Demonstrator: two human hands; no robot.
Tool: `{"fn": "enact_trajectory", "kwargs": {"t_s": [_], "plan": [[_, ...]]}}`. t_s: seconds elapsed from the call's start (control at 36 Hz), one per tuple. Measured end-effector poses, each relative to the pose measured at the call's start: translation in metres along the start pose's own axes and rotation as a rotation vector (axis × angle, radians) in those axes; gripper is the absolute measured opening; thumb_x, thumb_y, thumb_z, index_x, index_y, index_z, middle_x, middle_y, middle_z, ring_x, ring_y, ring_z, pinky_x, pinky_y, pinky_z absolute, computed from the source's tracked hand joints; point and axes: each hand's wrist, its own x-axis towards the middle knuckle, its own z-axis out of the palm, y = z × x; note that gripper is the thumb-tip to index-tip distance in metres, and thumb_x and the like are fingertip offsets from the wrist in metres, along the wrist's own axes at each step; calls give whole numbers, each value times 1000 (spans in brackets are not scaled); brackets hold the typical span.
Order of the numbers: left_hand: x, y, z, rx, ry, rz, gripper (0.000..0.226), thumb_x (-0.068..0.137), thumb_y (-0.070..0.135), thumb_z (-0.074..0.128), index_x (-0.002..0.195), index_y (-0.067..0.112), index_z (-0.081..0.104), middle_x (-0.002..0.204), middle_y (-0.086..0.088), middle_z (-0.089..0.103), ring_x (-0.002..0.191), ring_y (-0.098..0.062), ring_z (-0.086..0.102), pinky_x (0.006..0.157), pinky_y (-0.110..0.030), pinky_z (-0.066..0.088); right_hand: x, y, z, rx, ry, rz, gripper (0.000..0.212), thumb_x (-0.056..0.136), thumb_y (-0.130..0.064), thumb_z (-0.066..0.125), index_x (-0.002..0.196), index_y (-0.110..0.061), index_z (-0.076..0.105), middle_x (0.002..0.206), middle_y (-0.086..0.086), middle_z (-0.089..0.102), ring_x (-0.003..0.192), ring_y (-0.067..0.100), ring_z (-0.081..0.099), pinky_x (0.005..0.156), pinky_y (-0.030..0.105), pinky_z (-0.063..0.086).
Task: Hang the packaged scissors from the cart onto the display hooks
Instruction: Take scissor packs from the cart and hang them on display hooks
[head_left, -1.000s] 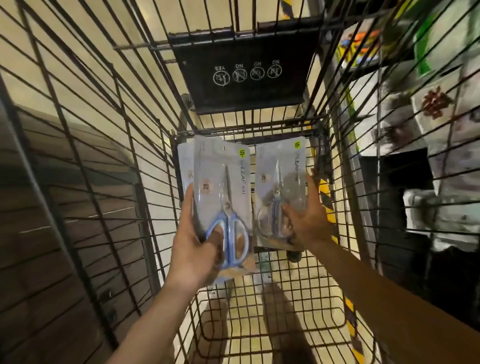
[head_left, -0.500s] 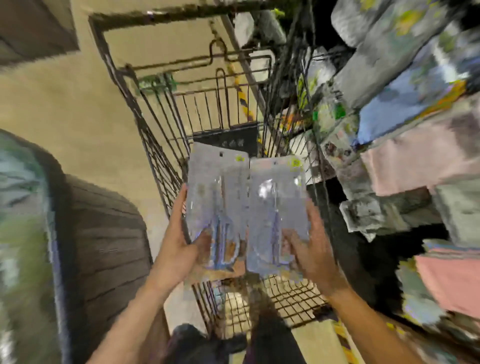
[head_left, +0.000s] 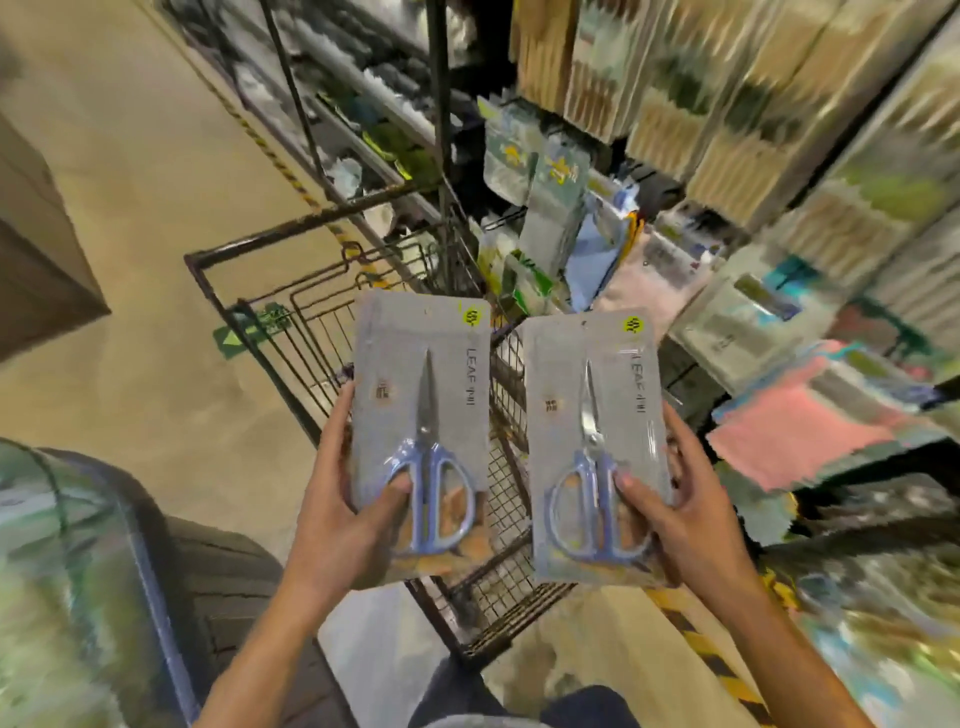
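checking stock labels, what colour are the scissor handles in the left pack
Blue handles, clearest in the head view.

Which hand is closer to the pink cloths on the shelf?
The right hand. It holds its scissors pack just left of the pink cloths. The left hand, gripping the other pack, is farther off, over the cart.

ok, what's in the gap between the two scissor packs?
Head view: nothing held. The left pack and right pack are apart; through the gap shows the wire cart below, its mesh and rim.
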Motion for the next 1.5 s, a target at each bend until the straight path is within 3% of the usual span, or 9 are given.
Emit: {"fn": "enact_trajectory", "kwargs": {"t_s": [0.14, 0.31, 0.44, 0.61, 0.72, 0.94, 1.11, 1.39, 1.5], "plan": [[-8, 27, 42, -59, -58, 30, 93, 84, 15, 77, 152, 53, 25, 145, 17, 54, 124, -14, 62, 96, -52, 56, -33, -17, -39, 36, 151, -57, 75, 89, -7, 71, 152, -29, 36, 130, -35, 59, 120, -7, 59, 88, 8, 49], [-32, 61, 114, -51, -169, 134, 96, 83, 6, 73, 154, 48, 23, 132, 40, 54, 121, -2, 62, 87, -22, 58, -93, -20, -115, 80, 300, -85, 77, 90, -9, 70, 153, -36, 35, 134, -24, 62, 122, 2, 61, 94, 20, 54], [-73, 88, 197, -96, -257, 168, 94, 81, 13, 76, 146, 62, 28, 154, 15, 46, 132, -8, 55, 103, -39, 53, -162, -22, -195, 108, 445, -120, 80, 87, -10, 70, 154, -36, 32, 138, -25, 58, 125, 0, 58, 92, 17, 54], [-130, 128, 292, -131, -394, 240, 96, 85, 0, 73, 150, 53, 28, 145, 24, 53, 131, -8, 57, 109, -52, 46, -243, -23, -284, 95, 596, -164, 82, 90, -3, 67, 153, -39, 29, 120, -40, 61, 114, -9, 62, 79, 8, 53], [-170, 155, 346, -147, -461, 306, 93, 87, -2, 71, 151, 50, 28, 137, 42, 49, 129, 2, 54, 104, -24, 49, -292, -25, -330, 100, 668, -178, 81, 91, -6, 67, 152, -40, 26, 113, -46, 61, 108, -14, 62, 75, 7, 53], [-230, 190, 421, -137, -536, 356, 90, 87, -4, 69, 152, 42, 25, 107, 59, 51, 101, 24, 59, 77, -5, 51, -358, -23, -399, 60, 788, -234, 82, 90, -7, 69, 154, -38, 28, 125, -40, 59, 116, -8, 61, 84, 9, 52], [-233, 204, 450, -125, -601, 376, 90, 86, 13, 74, 144, 64, 29, 140, 36, 50, 124, 2, 59, 101, -31, 51, -375, -17, -431, 50, 851, -257, 82, 91, -8, 70, 154, -41, 29, 136, -20, 60, 119, 1, 62, 88, 15, 55], [-210, 229, 528, -146, -748, 509, 92, 88, 10, 71, 151, 56, 23, 148, 33, 44, 133, 1, 51, 103, -24, 50, -375, -18, -487, 1, 946, -237, 83, 90, -10, 69, 154, -43, 28, 143, -8, 58, 128, 11, 59, 106, 48, 50], [-194, 235, 560, -183, -770, 522, 90, 88, 11, 70, 152, 54, 23, 136, 36, 55, 121, 3, 60, 91, -13, 53, -358, -19, -516, -35, 1007, -249, 81, 89, -13, 71, 153, -41, 31, 142, -13, 58, 123, 3, 61, 100, 34, 55]]}}
